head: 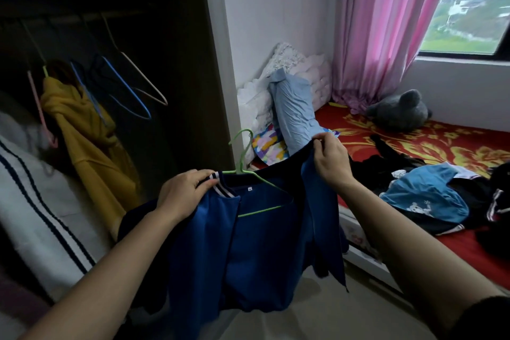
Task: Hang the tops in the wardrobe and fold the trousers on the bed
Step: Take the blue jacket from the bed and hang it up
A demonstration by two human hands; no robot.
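Firmly gripping striped ribbed collar (221, 184) of soft blue jacket (248, 257) with left hand (183, 192), pinching shoulder edge with right hand (329, 157), thin green hanger (259, 211) inside.

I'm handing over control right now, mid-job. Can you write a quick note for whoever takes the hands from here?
Left hand grips the blue top by its striped collar; right hand pinches its opposite edge, raised.
The green hanger sits partly inside the neck.
Done: a yellow garment hangs in the wardrobe beside spare hangers.
Left: seat the top, hang it, then sort the pile on the bed.
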